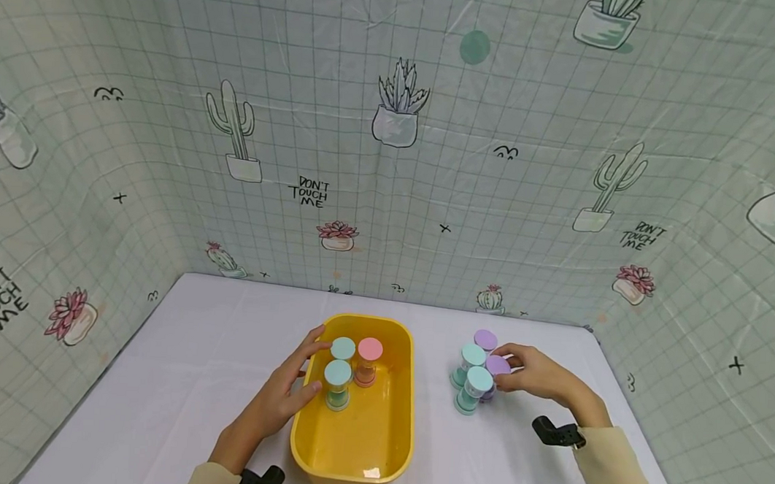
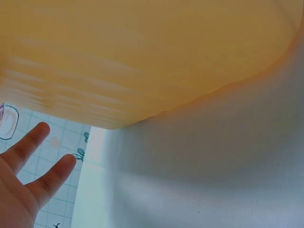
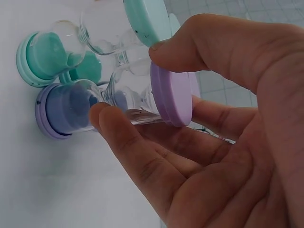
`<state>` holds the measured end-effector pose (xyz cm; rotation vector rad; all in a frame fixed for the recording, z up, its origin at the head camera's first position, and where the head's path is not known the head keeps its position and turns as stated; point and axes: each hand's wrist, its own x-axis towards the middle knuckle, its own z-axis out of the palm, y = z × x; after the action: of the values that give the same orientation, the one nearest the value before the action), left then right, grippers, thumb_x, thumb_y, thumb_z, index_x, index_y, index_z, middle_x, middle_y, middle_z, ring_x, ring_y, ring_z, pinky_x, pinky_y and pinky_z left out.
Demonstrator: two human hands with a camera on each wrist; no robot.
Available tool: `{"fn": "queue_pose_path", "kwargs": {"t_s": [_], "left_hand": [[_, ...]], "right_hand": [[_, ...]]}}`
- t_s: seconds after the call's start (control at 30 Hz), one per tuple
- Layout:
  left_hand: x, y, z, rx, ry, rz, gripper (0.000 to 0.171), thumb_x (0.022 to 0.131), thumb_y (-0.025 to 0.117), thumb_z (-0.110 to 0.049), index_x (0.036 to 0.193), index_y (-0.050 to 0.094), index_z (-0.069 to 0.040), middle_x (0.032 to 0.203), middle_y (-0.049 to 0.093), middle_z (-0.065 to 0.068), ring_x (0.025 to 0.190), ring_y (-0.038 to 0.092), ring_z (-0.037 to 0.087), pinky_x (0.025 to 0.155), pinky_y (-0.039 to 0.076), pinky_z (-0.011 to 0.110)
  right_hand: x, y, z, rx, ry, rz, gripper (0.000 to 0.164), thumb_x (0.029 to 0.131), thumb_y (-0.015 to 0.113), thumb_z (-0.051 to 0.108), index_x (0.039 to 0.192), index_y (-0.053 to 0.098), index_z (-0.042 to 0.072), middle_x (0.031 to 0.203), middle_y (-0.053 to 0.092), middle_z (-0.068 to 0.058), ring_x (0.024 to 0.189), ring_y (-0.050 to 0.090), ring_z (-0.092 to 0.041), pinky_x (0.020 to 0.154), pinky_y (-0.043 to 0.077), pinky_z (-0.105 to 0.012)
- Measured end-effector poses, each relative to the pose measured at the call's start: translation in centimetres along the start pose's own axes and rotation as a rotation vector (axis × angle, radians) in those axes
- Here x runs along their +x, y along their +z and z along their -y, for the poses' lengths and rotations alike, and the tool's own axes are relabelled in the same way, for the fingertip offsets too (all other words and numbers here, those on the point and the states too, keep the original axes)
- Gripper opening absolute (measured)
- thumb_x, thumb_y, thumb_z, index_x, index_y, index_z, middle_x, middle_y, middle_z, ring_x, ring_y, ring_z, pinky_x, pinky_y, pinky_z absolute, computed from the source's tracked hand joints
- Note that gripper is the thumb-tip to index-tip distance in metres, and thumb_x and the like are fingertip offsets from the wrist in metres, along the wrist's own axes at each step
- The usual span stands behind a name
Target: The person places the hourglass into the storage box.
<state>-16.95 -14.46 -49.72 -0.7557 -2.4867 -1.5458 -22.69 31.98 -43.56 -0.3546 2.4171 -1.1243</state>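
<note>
My right hand (image 1: pixel 538 370) is around a purple-capped sand timer (image 1: pixel 498 365), thumb at the edge of its cap and fingers along its glass in the right wrist view. That timer stands upright on the table, its base holding dark bluish-purple sand (image 3: pixel 76 107). Close beside it are two teal sand timers (image 1: pixel 479 380) and, behind, another purple cap (image 1: pixel 485 340). My left hand (image 1: pixel 282 388) rests at the left rim of a yellow bin (image 1: pixel 411 419), fingers spread and thumb over the edge. Two extended fingers (image 2: pixel 52 180) show beside the bin's wall in the left wrist view.
Inside the bin, two teal sand timers (image 1: pixel 337 373) and a pink one (image 1: pixel 370 349) stand upright toward its far end. A white cloth (image 1: pixel 225 328) covers the table. Behind and at the sides hangs a grid-patterned curtain (image 1: pixel 390 191) with cactus drawings.
</note>
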Motion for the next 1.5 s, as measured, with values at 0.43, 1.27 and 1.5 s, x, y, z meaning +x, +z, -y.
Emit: {"fn": "queue_pose_path", "kwargs": {"t_s": [0.43,1.27,1.5], "left_hand": [[0.1,0.0,-0.1,0.002,-0.001,0.002,0.054,0.099,0.056,-0.023,0.152,0.044,-0.021,0.171,0.024,0.010,0.148,0.037,0.047,0.096,0.048,0.062],[0.0,0.1,0.0,0.009,0.009,0.002,0.055,0.099,0.055,-0.020,0.152,0.044,-0.011,0.171,0.024,0.010,0.145,0.040,0.043,0.095,0.050,0.057],[0.0,0.0,0.0,0.007,0.012,0.001,0.055,0.099,0.055,-0.019,0.152,0.044,-0.018,0.171,0.025,0.010,0.146,0.039,0.043,0.096,0.050,0.055]], "right_hand": [[-0.4,-0.5,0.3,-0.086,0.036,-0.004,0.048,0.090,0.074,0.021,0.131,0.058,0.001,0.113,0.071,-0.012,0.095,0.069,-0.019,0.088,0.056,-0.044],[-3.9,-4.0,2.4,-0.138,-0.020,-0.039,0.050,0.089,0.071,0.016,0.133,0.057,-0.002,0.110,0.072,-0.013,0.091,0.073,-0.022,0.080,0.057,-0.032],[-4.7,-4.6,3.9,-0.137,-0.034,-0.066,0.048,0.089,0.071,0.015,0.132,0.058,-0.002,0.110,0.072,-0.013,0.089,0.072,-0.022,0.079,0.057,-0.032]]}}
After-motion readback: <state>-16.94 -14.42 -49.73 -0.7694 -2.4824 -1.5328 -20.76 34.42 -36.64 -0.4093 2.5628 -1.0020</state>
